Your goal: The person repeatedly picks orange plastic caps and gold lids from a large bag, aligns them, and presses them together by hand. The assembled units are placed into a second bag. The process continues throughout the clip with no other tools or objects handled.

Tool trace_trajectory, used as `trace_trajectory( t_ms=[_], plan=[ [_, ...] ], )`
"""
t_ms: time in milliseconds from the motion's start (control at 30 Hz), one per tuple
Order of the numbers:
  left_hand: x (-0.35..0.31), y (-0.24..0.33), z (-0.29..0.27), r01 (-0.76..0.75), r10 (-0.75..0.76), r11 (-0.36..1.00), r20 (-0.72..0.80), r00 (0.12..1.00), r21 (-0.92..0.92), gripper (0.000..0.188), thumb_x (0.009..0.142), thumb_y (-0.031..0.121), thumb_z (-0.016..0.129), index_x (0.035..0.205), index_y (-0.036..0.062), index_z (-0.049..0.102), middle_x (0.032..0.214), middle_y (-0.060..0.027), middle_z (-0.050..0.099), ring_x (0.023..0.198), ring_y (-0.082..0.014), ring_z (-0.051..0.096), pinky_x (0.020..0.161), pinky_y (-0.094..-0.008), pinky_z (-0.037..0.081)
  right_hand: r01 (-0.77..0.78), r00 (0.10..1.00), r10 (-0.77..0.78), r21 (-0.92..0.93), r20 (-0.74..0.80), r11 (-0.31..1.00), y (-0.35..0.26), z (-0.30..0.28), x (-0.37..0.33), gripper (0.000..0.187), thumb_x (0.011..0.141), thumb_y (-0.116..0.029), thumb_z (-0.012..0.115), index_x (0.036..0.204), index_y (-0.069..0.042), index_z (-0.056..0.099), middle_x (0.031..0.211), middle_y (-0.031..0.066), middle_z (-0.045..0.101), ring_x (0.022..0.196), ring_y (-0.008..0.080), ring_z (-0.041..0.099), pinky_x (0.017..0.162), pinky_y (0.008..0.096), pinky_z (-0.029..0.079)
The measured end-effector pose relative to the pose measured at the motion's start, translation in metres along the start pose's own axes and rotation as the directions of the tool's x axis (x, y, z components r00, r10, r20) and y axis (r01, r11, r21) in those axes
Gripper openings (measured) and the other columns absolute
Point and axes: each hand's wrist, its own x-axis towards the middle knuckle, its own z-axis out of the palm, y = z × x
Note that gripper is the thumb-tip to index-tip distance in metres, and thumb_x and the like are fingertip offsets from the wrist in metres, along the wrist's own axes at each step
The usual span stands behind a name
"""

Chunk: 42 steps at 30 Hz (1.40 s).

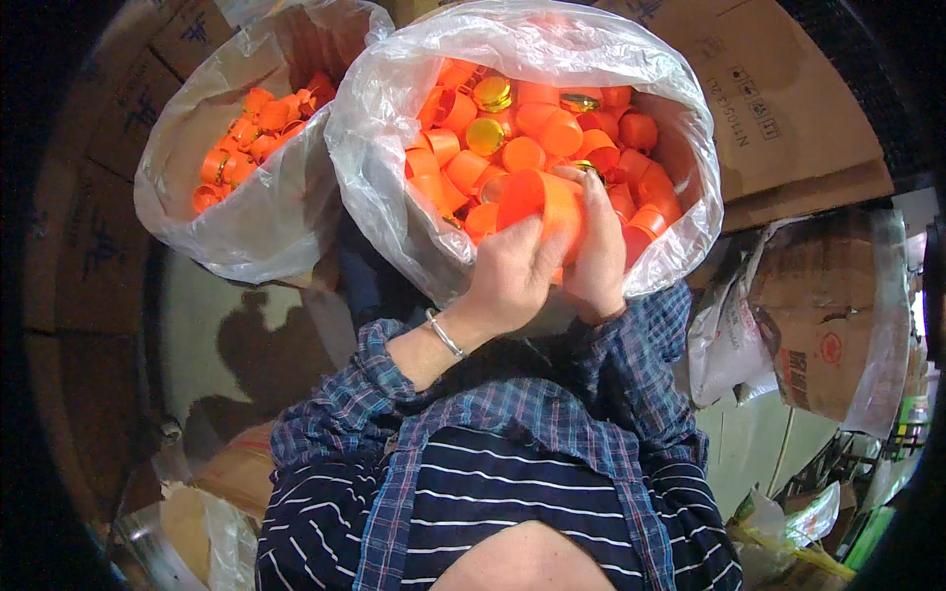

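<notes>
Over the larger clear plastic bag [394, 187], my two hands are together around a large orange plastic cap [537, 202]. My left hand [507, 276] grips the near left side of the cap, thumb and fingers closed on it. My right hand [597, 251] is closed against its right side, its fingers pointing away from me. A gold disc-shaped lid [585, 165] shows by the right fingertips; whether they touch it I cannot tell. Beneath and beyond, many orange caps [557, 133] fill the bag, with several shiny gold lids [485, 136] among them.
At the left stands a second plastic bag [266, 222] holding smaller-looking orange caps [258, 123]. Cardboard boxes [778, 108] rise behind and at the far left. On the right are a plastic-wrapped brown carton [823, 315] and a white sack [724, 345].
</notes>
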Motion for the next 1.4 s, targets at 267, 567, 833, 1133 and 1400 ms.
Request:
trace_trajectory(
  t_ms=[267,567,833,1133,1400],
  plan=[
    [0.022,-0.003,0.000,0.488,-0.689,0.284,0.178,0.702,-0.825,0.037,0.107,0.029,0.049,0.122,-0.0033,0.057,0.112,-0.0058,0.062,0.100,-0.0128,0.060,0.093,-0.0269,0.047,0.457,0.872,-0.446,-0.658,0.201,0.598,0.007,-0.011,-0.002,0.031,0.099,-0.020,0.057,0.120,0.003,0.059,0.116,0.0153,0.062,0.106,0.0280,0.060,0.096,0.0357,0.045],
    [-0.018,-0.008,0.002,-0.052,0.033,0.986,0.123,0.992,0.158,0.072,0.074,0.044,0.087,0.120,0.0027,0.049,0.110,-0.0184,0.060,0.099,-0.0281,0.065,0.084,-0.0361,0.054,-0.183,0.971,0.224,0.342,-0.085,0.922,-0.009,-0.011,0.000,0.037,0.106,-0.036,0.045,0.117,-0.003,0.058,0.104,0.0079,0.066,0.090,0.0177,0.066,0.084,0.0328,0.055],
    [0.003,0.003,-0.022,0.557,-0.428,0.691,0.360,0.829,-0.461,0.069,0.070,0.018,0.092,0.119,0.0030,0.045,0.113,-0.0085,0.057,0.105,-0.0151,0.060,0.094,-0.0327,0.051,-0.147,0.988,0.151,-0.153,0.016,0.977,-0.014,-0.028,0.002,0.036,0.105,-0.028,0.047,0.110,0.003,0.064,0.106,0.0081,0.066,0.099,0.0145,0.060,0.093,0.0282,0.046],
    [-0.006,0.015,-0.013,0.257,-0.215,0.958,0.271,0.938,-0.131,0.075,0.070,0.026,0.089,0.126,0.0020,0.046,0.117,-0.0174,0.060,0.108,-0.0288,0.063,0.095,-0.0402,0.052,0.258,0.952,-0.142,-0.458,0.271,0.851,-0.033,-0.031,-0.012,0.042,0.107,-0.028,0.043,0.107,0.007,0.065,0.102,0.0096,0.067,0.098,0.0145,0.060,0.092,0.0288,0.046],
    [-0.001,0.014,-0.010,0.366,-0.310,0.921,0.314,0.897,-0.136,0.077,0.071,0.014,0.090,0.130,-0.0004,0.044,0.124,-0.0130,0.056,0.115,-0.0200,0.059,0.100,-0.0342,0.049,-0.180,0.984,0.181,-0.073,-0.003,0.981,-0.014,-0.030,-0.003,0.055,0.104,-0.042,0.047,0.107,0.009,0.067,0.099,0.0134,0.071,0.089,0.0189,0.067,0.086,0.0296,0.052]
  ],
)
